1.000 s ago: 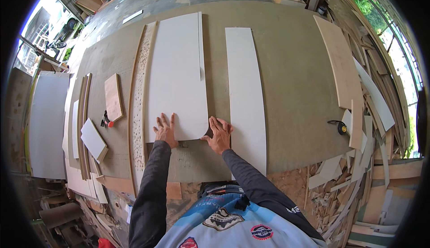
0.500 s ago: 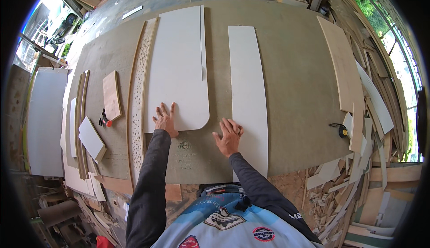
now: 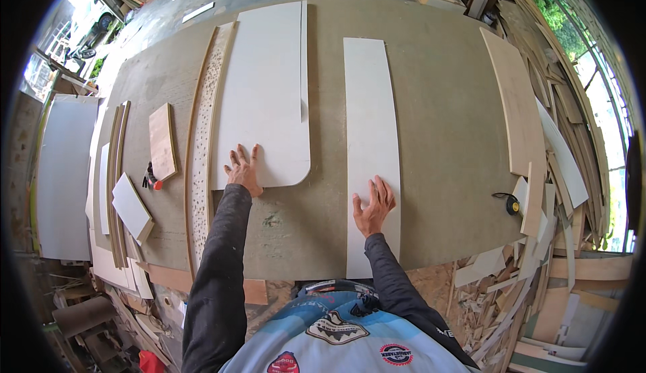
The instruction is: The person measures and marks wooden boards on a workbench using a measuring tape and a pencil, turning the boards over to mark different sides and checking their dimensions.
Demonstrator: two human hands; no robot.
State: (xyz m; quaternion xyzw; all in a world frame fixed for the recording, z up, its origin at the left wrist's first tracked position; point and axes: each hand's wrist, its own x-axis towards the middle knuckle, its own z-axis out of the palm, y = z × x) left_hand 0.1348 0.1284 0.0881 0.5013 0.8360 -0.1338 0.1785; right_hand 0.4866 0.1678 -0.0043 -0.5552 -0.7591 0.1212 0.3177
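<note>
My left hand (image 3: 243, 171) lies on the near end of a wide white board (image 3: 264, 83), fingers spread. That board has one rounded near corner and a thin slot line along its right side. My right hand (image 3: 374, 208) rests on a long, narrow white board (image 3: 370, 117) to the right, fingers apart and slightly bent. A strip of brown table shows between the two boards. Along the wide board's left side runs a long strip with a speckled face (image 3: 210, 97) and wooden edges.
On the worktable (image 3: 444, 124) at left lie a small wood panel (image 3: 161, 139), a black-and-orange tool (image 3: 153, 179), a white block (image 3: 132, 208) and thin wooden strips (image 3: 120, 171). At right are a pale plank (image 3: 515, 97) and a tape measure (image 3: 513, 205). Offcuts (image 3: 498, 299) heap beyond.
My right hand has moved right, from the narrow board's left edge onto its face, and its fingers have spread. My left hand stays on the wide board. The view has shifted slightly.
</note>
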